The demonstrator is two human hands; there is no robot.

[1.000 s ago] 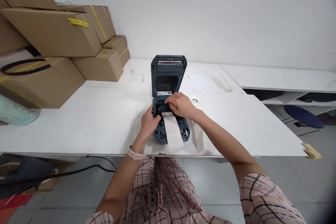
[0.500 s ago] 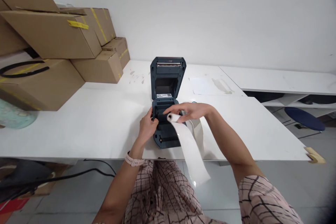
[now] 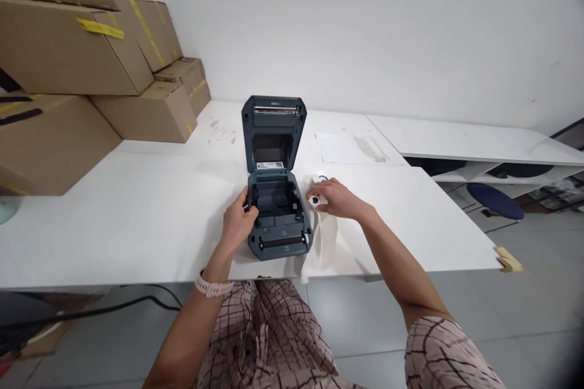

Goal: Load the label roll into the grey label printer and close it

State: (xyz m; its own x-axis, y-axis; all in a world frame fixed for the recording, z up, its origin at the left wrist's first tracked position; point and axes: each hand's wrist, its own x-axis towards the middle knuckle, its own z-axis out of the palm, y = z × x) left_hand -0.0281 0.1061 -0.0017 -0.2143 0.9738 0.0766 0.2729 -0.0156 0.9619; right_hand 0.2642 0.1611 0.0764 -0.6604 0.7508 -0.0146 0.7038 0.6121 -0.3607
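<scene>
White table (image 3: 173,219), roll (image 3: 314,200) between right fingers (image 3: 326,189)

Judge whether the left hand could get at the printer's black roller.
Likely yes: the left hand grips the printer beside it, the lid stands open, and nothing visible covers the roller.

Printer (image 3: 276,219): dark blue-grey, corners cut off, sitting flat on the white table (image 3: 137,225)
Lid (image 3: 275,124): standing open at the back, metal bar near the top
Bay (image 3: 275,196): uncovered, black roller (image 3: 283,243) across the front
Paper roll (image 3: 314,200): slim, white, dark-cored, held just right of the printer
</scene>
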